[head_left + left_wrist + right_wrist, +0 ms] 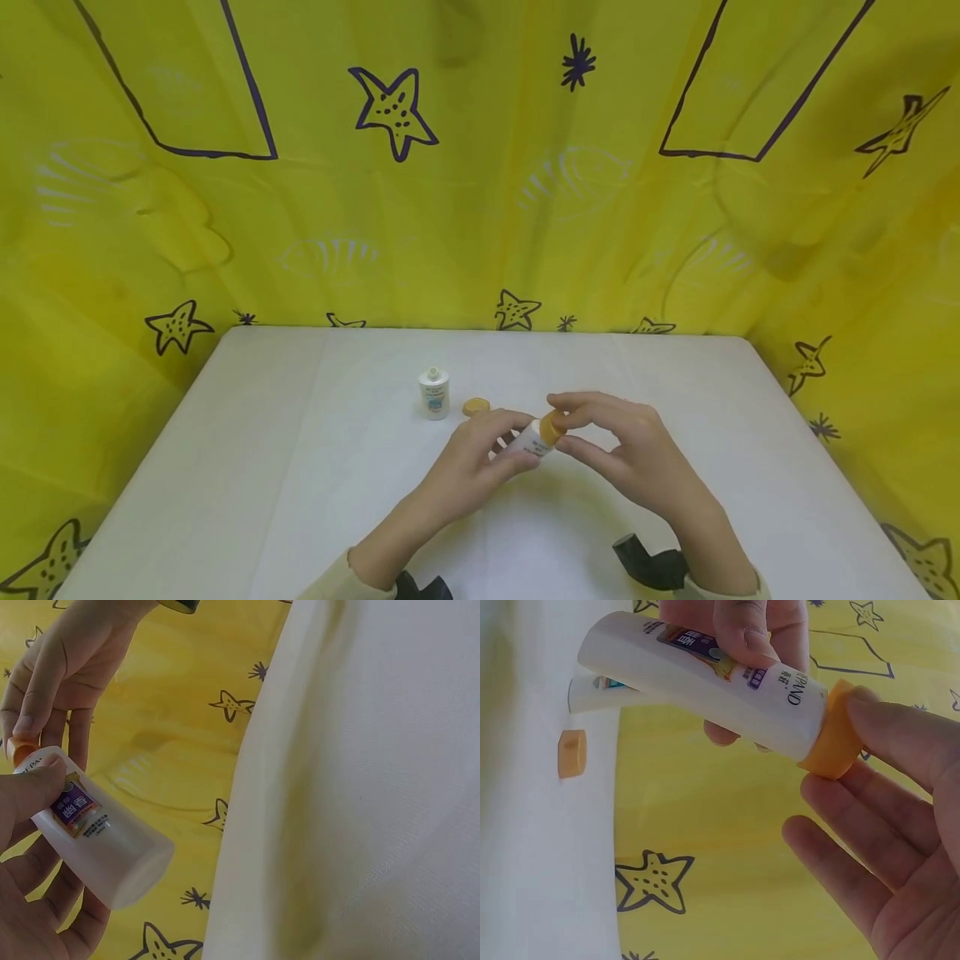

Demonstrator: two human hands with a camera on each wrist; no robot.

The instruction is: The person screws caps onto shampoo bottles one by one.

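Yellow cloth (465, 208): spans the view behind and beside the table, drawn with dark starfish and pale fish shapes.
White table (337, 475): lies below the hands, its far edge meeting the cloth.
Left black mount (426, 590): sits at the left wrist, partly cut off by the lower edge of the view.
Standing bottle (434, 395): upright on the table, white, capless, a blue patch on its label.
Loose cap (476, 407): orange, on the table just beside the standing bottle, to its right.
Left hand (474, 462): grasps the held bottle, thumb across the label, fingers around the far side.
Held bottle (524, 443): white, above the table between the two hands, tilted, its capped end raised toward the right.
Orange cap (552, 427): on the top of the held bottle; whether it is loosened cannot be told.
Right hand (633, 442): pinches the orange cap between thumb and fingertips, other fingers spread below in the right wrist view.
Right black mount (654, 568): at the right wrist, over the table.
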